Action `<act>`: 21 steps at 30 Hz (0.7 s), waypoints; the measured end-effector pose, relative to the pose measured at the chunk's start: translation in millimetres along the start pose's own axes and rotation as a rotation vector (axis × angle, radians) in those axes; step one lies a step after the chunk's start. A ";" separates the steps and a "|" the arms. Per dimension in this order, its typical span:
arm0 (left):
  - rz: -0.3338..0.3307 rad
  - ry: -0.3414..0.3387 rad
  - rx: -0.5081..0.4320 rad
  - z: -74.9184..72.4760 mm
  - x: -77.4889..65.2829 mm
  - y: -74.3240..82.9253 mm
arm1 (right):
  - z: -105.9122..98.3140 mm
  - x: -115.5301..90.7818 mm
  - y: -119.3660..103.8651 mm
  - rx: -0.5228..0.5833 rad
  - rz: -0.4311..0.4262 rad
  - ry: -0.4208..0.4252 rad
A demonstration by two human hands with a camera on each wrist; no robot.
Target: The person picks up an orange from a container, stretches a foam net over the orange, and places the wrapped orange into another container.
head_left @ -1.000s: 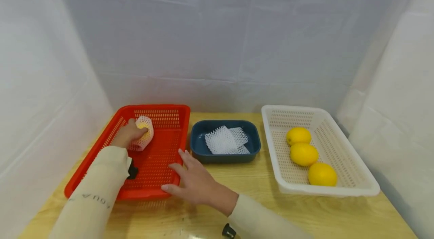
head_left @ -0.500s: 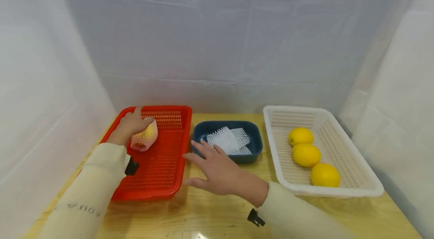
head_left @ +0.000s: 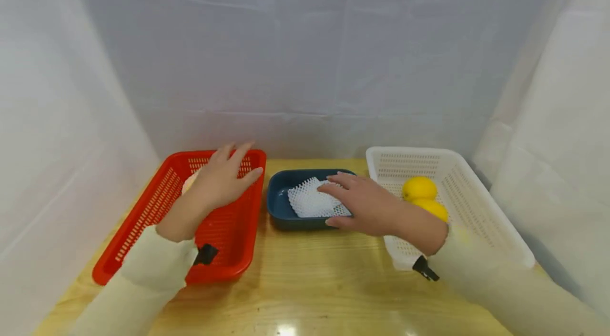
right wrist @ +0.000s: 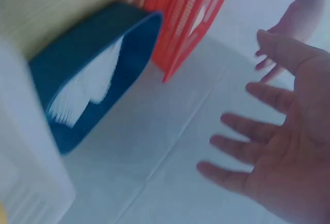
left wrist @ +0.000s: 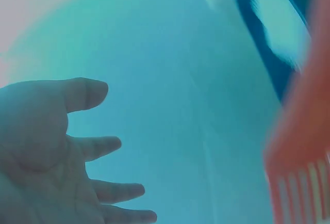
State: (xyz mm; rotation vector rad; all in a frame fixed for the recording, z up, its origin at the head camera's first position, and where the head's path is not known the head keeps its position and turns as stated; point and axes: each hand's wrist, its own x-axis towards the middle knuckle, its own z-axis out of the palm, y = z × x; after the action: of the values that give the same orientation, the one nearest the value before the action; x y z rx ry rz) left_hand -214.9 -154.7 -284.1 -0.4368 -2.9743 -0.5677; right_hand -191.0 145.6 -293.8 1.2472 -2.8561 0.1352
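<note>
My left hand [head_left: 215, 180] hovers over the red basket [head_left: 233, 238] with its fingers spread, holding nothing. Behind it, mostly covered, a pale foam-netted piece of fruit [head_left: 188, 182] lies in that basket. My right hand [head_left: 364, 203] reaches over the right side of the blue tray [head_left: 281, 214], fingers apart and palm bare in the right wrist view. White foam net sleeves [head_left: 307, 198] lie in the tray, partly covered by this hand. In the white basket [head_left: 481, 209] two lemons [head_left: 419, 188] show; my right forearm hides part of the basket.
A wooden table [head_left: 310, 283] carries the red basket at left, the blue tray in the middle and the white basket at right. White sheeting [head_left: 310, 50] walls in the back and both sides.
My left hand has let go of the netted fruit in the red basket and moved up and right. My right hand has left the red basket's rim and moved right, over the blue tray.
</note>
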 end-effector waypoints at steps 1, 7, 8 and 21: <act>0.022 0.008 -0.005 3.0 -3.9 8.5 | -2.8 -2.5 7.3 0.006 0.002 0.002; 0.188 0.060 -0.088 27.6 -26.2 57.6 | -14.5 -17.5 57.6 0.071 0.140 -0.011; 0.210 0.064 -0.104 32.3 -29.0 65.1 | -15.8 -19.5 66.4 0.074 0.172 -0.009; 0.388 -0.082 -0.121 113.8 -47.8 138.5 | 2.4 -31.9 158.0 0.139 0.404 -0.008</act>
State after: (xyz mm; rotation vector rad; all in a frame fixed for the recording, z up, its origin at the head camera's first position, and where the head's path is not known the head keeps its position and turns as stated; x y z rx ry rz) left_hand -131.8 -1.4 -347.8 -1.0398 -2.8199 -0.6981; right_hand -285.1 275.6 -309.1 0.6661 -3.1112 0.3394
